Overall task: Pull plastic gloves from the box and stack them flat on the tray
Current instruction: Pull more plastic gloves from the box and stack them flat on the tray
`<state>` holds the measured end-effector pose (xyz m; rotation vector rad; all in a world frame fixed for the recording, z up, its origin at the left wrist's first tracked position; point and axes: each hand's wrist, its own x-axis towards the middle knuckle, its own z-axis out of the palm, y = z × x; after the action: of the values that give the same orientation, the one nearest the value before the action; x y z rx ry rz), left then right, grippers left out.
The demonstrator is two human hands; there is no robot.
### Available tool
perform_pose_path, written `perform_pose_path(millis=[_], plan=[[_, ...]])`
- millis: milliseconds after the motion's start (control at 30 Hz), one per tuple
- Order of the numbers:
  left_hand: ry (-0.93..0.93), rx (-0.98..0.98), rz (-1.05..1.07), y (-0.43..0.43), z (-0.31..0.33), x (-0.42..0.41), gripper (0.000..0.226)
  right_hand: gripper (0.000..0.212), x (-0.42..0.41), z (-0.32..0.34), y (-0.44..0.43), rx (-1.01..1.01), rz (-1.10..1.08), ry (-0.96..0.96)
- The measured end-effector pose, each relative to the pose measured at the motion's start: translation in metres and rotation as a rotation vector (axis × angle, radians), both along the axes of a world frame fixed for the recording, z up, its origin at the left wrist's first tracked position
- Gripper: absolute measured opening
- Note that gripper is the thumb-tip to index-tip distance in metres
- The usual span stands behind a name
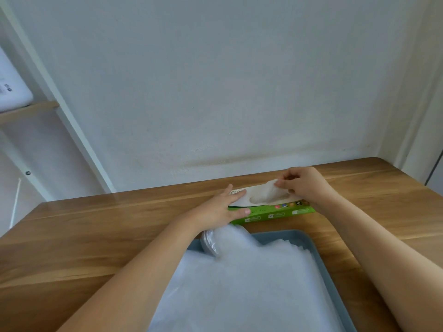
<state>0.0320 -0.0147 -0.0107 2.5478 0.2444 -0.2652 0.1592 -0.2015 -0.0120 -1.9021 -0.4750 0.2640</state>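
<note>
Gloves (251, 283): a thick translucent stack is already laid in the tray (275, 235), nearest the camera. It is mostly flat and most of the tray floor is covered. At the far-left corner one part is seen bunched and curled over the rim, so flatness there is judged unfinished. The tray is set on the tabletop (96, 236), just in front of the box (275, 215).

The box is lying flat, with its green front face toward the camera and a white top with an oval slot. It is braced by the left hand (220, 207): fingers straight and laid on the left end of the top, thumb against the front face, nothing gripped. At the slot a glove (268, 191) is pinched by the right hand (304, 184), fingertips curled on its raised edge. The glove is partly out, the rest inside the box.

Progress is judged well along: many pulled and stacked, one pull under way. Left to do: this glove to be drawn clear, carried to the tray and spread on the stack, and the bunched corner smoothed. How many remain in the box cannot be told.

Behind, a plain white wall (215, 92) is seen, and a shelf (28, 111) at far left.
</note>
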Motion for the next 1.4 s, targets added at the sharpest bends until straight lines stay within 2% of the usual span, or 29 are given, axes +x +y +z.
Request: perform_pose_path(millis=[100,233,300,367,433,533,600,667,733,867,967,1033,1200,1400], plan=[[-0.006,-0.011,0.003,-0.001,-0.001,0.0,0.065,0.013,0.006,-0.003,-0.001,0.115,-0.167,0.068],[0.001,-0.009,-0.005,-0.001,-0.001,0.001,0.065,0.02,0.007,-0.001,-0.001,0.072,-0.291,0.06],[0.001,-0.004,-0.005,-0.002,0.0,0.001,0.064,0.025,0.008,0.001,0.0,0.039,-0.265,-0.006],[0.005,-0.002,-0.005,-0.002,0.002,0.002,0.065,0.044,0.005,0.007,0.0,-0.024,-0.159,-0.057],[0.011,0.01,0.004,-0.002,0.004,0.004,0.065,0.052,0.0,0.01,0.003,-0.124,-0.053,-0.107],[-0.087,0.033,0.051,-0.005,0.01,0.009,0.064,0.027,-0.004,0.008,0.007,-0.148,-0.076,-0.205],[-0.227,-0.053,0.112,-0.01,0.016,0.015,0.058,0.013,-0.003,0.007,0.007,-0.098,-0.086,-0.14],[-0.311,-0.202,0.174,-0.017,0.023,0.022,0.052,0.02,-0.002,0.011,0.005,-0.04,-0.054,-0.034],[-0.337,-0.271,0.199,-0.025,0.027,0.03,0.05,0.028,0.001,0.015,0.004,-0.007,-0.025,0.045],[-0.348,-0.329,0.26,-0.039,0.026,0.044,0.044,0.008,0.003,0.017,0.002,0.051,0.038,0.138],[-0.394,-0.37,0.296,-0.044,0.024,0.046,0.024,0.003,0.001,0.022,-0.002,0.129,0.023,0.142],[-0.408,-0.36,0.301,-0.043,0.022,0.045,0.017,0.002,0.001,0.025,-0.004,0.185,0.007,0.175],[-0.368,-0.317,0.27,-0.044,0.02,0.036,0.02,0.009,0.008,0.018,-0.006,0.227,-0.07,0.235],[-0.323,-0.193,0.225,-0.034,0.02,0.024,0.026,0.033,0.014,0.014,-0.002,0.254,-0.183,0.198]])
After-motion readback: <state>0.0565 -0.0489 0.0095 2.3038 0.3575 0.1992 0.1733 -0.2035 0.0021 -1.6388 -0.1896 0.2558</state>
